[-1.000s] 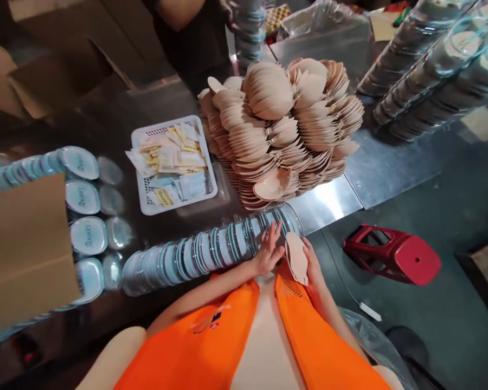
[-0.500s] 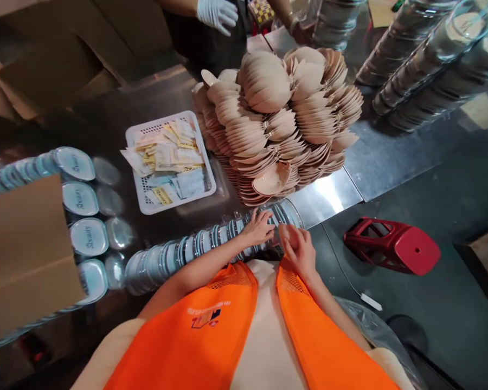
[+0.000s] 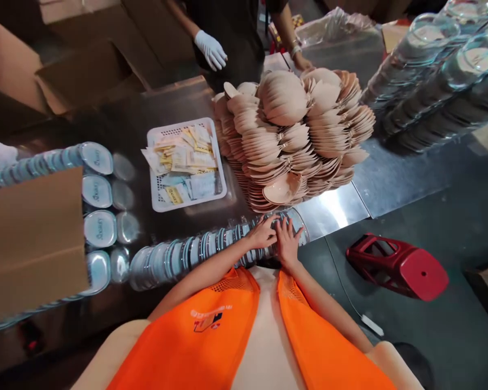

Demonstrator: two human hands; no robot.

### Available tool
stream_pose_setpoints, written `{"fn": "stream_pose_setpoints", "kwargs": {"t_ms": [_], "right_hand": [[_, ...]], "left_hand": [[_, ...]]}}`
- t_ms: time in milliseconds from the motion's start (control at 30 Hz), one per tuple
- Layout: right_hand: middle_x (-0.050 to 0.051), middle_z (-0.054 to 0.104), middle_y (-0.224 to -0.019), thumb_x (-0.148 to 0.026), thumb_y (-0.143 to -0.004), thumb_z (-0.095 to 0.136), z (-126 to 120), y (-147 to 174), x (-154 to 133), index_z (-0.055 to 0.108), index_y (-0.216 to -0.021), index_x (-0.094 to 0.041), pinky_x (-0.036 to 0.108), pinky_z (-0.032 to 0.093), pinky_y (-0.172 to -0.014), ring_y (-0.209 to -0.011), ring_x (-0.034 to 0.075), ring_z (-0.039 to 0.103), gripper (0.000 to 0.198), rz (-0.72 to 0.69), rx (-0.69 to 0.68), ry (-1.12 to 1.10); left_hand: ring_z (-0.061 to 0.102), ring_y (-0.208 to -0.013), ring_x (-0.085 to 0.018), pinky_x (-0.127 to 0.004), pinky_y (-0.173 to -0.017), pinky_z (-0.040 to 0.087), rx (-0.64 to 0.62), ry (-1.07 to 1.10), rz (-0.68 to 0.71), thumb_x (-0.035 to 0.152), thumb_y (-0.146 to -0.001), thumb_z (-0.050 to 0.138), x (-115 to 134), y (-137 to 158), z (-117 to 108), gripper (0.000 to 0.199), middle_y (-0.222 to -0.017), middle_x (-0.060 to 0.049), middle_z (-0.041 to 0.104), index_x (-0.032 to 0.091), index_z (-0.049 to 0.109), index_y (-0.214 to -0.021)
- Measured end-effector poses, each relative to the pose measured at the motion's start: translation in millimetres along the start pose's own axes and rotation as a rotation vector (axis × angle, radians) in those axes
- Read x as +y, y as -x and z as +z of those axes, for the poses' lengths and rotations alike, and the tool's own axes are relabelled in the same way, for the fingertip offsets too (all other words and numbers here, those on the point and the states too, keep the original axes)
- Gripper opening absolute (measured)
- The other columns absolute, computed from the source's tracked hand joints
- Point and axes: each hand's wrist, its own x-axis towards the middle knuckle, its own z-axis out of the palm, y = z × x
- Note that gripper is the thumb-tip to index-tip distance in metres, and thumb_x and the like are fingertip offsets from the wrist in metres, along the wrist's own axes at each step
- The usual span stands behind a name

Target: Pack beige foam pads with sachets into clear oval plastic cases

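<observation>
Side by side, the left hand (image 3: 264, 233) and right hand (image 3: 287, 242) touch a row of clear tubs (image 3: 199, 251) running toward nine o'clock. The right is spread wide; I can't tell if the left grips. Tan scoops (image 3: 293, 138) pile up at twelve.

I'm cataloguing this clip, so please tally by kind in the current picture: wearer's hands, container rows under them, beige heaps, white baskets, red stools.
Wearer's hands: 2 (left hand, right hand)
Container row under the hands: 1
Beige heap, pieces not counted singly: 1
White basket: 1
Red stool: 1
Total: 6
</observation>
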Motion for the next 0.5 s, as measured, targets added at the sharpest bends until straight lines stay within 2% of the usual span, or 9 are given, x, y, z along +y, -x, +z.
{"fn": "stream_pose_setpoints", "kwargs": {"t_ms": [67, 133, 200, 233, 333, 400, 500], "right_hand": [[0.019, 0.036, -0.172, -0.022, -0.106, 0.035, 4.5, 2.7, 6.4, 0.023, -0.170, -0.022, 0.081, 0.002, -0.125, -0.165, 0.035, 0.020, 0.065, -0.012, 0.077, -0.025], [0.020, 0.025, -0.177, -0.025, -0.106, 0.034, 4.9, 6.5, 17.4, 0.016, -0.172, -0.020, 0.076, 0.009, -0.128, -0.167, 0.034, 0.015, 0.068, 0.024, 0.219, -0.094], [0.018, 0.015, -0.180, -0.029, -0.105, 0.037, 0.4, 13.0, 33.1, 0.020, -0.171, -0.020, 0.072, 0.017, -0.129, -0.168, 0.034, 0.013, 0.068, -0.007, 0.264, -0.152], [0.017, 0.016, -0.180, -0.031, -0.104, 0.040, -3.0, 17.0, 41.4, 0.025, -0.169, -0.021, 0.070, 0.019, -0.129, -0.167, 0.035, 0.016, 0.067, -0.057, 0.224, -0.156], [0.017, 0.037, -0.173, -0.031, -0.101, 0.051, -11.4, 26.5, 59.4, 0.044, -0.159, -0.021, 0.066, 0.022, -0.129, -0.161, 0.034, 0.033, 0.060, -0.193, 0.047, -0.059], [0.017, 0.050, -0.164, -0.027, -0.100, 0.052, -14.0, 29.2, 61.4, 0.053, -0.152, -0.020, 0.064, 0.023, -0.129, -0.156, 0.032, 0.042, 0.052, -0.157, 0.063, 0.022], [0.015, 0.055, -0.159, -0.026, -0.102, 0.048, -24.8, 26.6, 54.7, 0.058, -0.147, -0.022, 0.064, 0.027, -0.126, -0.153, 0.031, 0.045, 0.046, -0.125, 0.084, 0.029]], "left_hand": [[0.042, -0.154, -0.036, -0.066, -0.129, 0.022, 0.014, 0.013, 0.013, 0.024, -0.096, 0.061, -1.5, -1.0, -0.4, 0.022, -0.163, -0.016, 0.045, 0.018, 0.081, -0.090], [0.043, -0.152, -0.036, -0.067, -0.128, 0.024, 0.028, 0.006, 0.022, 0.025, -0.098, 0.060, -2.2, -1.6, -1.1, 0.022, -0.163, -0.016, 0.045, 0.020, 0.081, -0.097], [0.043, -0.152, -0.038, -0.067, -0.126, 0.027, 0.032, -0.011, 0.029, 0.027, -0.099, 0.059, -2.4, -1.7, -2.0, 0.023, -0.162, -0.016, 0.045, 0.021, 0.081, -0.105], [0.043, -0.153, -0.039, -0.067, -0.126, 0.028, 0.031, -0.020, 0.033, 0.027, -0.100, 0.059, -2.6, -1.6, -2.2, 0.023, -0.162, -0.016, 0.045, 0.021, 0.080, -0.107], [0.039, -0.156, -0.040, -0.069, -0.128, 0.024, 0.041, -0.030, 0.053, 0.029, -0.102, 0.058, -3.8, -0.7, 0.3, 0.024, -0.163, -0.014, 0.045, 0.024, 0.078, -0.115], [0.038, -0.156, -0.039, -0.068, -0.129, 0.021, 0.070, -0.016, 0.046, 0.030, -0.102, 0.060, -4.5, -0.1, 5.4, 0.027, -0.163, -0.015, 0.046, 0.024, 0.074, -0.125], [0.045, -0.152, -0.035, -0.058, -0.127, 0.034, 0.154, 0.058, -0.008, 0.033, -0.097, 0.069, -4.9, -0.3, 14.5, 0.041, -0.158, -0.019, 0.050, 0.019, 0.064, -0.135]]}}
